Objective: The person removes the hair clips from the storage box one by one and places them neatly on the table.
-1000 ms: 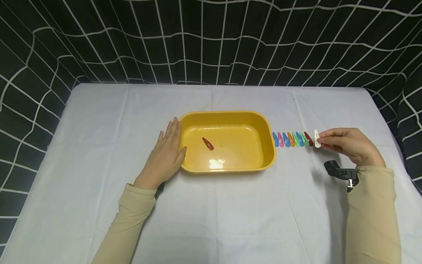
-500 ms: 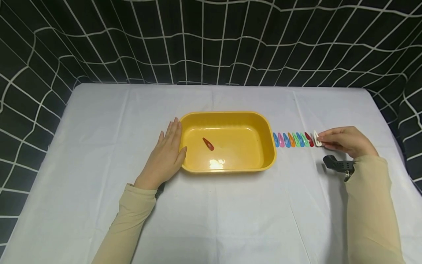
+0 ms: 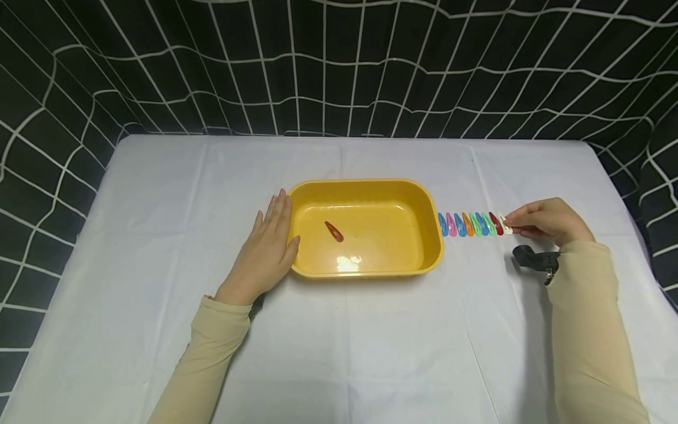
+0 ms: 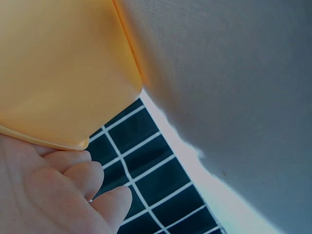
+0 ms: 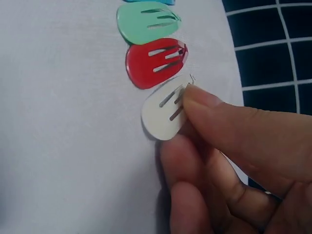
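Note:
My right hand (image 3: 553,221) pinches a white snap hair clip (image 5: 163,112) between thumb and fingers at the right end of a row of clips. Right beside the white one lies a red hair clip (image 5: 153,63), then a light green hair clip (image 5: 144,23). The row goes on leftward with several blue, green, orange and pink clips, up to the yellow basin (image 3: 365,274). Inside the basin lies one reddish hair clip (image 3: 334,231). My left hand (image 3: 262,253) rests with straight fingers against the basin's left rim.
A white cloth (image 3: 344,353) covers the table. Dark walls with white netting (image 3: 339,70) stand behind it and at both sides. A black wrist camera mount (image 3: 532,258) sticks out from the right sleeve.
My right hand has moved left with the white clip, bringing it up against the red clip at the row's end. The left hand and the basin have stayed still.

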Demonstrator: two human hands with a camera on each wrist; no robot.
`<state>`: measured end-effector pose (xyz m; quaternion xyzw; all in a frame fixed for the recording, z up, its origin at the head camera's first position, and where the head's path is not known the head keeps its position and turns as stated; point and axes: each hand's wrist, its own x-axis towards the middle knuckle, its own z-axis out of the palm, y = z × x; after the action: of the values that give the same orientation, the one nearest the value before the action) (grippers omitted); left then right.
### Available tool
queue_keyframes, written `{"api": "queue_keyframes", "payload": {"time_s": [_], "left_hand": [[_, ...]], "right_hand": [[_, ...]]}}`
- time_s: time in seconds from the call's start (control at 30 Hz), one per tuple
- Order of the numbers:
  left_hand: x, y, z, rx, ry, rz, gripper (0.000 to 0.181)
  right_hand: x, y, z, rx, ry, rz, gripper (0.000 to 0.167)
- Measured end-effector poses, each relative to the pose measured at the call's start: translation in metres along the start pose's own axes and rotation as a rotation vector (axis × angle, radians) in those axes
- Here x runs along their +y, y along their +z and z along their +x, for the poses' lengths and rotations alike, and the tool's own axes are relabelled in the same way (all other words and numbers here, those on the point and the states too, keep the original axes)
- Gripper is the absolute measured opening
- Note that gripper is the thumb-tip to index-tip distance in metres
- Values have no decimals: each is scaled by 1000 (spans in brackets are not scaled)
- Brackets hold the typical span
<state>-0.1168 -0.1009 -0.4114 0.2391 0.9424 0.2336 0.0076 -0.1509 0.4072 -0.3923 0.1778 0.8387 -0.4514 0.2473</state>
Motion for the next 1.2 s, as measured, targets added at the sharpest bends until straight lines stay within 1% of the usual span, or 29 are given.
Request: {"api": "queue_keyframes", "payload": {"time_s": [0.1, 0.23, 0.4, 0.5, 0.63, 0.8, 1.03, 1.2], "left_hand": [[0, 0, 0, -1, -3, -3, 65], [-1, 0, 0, 2, -2, -6, 65], [-1, 1, 0, 9, 1, -6, 65], [-1, 1, 0, 10, 1, -5, 65], [-1, 2, 0, 15, 4, -3, 65], [-1, 2, 0, 16, 3, -2, 65], [0, 1, 0, 9, -2, -2, 65], [-1, 1, 0, 6, 0, 1, 65]], "right_hand": [[-1, 0, 0, -7, 6, -4, 22], [-2, -1, 1, -18, 12, -28, 17], [-2, -2, 0, -33, 4, -29, 19], [-3, -2, 0, -26, 2, -58, 18], [-4, -2, 0, -5, 4, -117, 10], [-4, -3, 0, -2, 8, -136, 6], [1, -5, -1, 3, 9, -108, 8], [5, -6, -5, -16, 3, -37, 12]]}}
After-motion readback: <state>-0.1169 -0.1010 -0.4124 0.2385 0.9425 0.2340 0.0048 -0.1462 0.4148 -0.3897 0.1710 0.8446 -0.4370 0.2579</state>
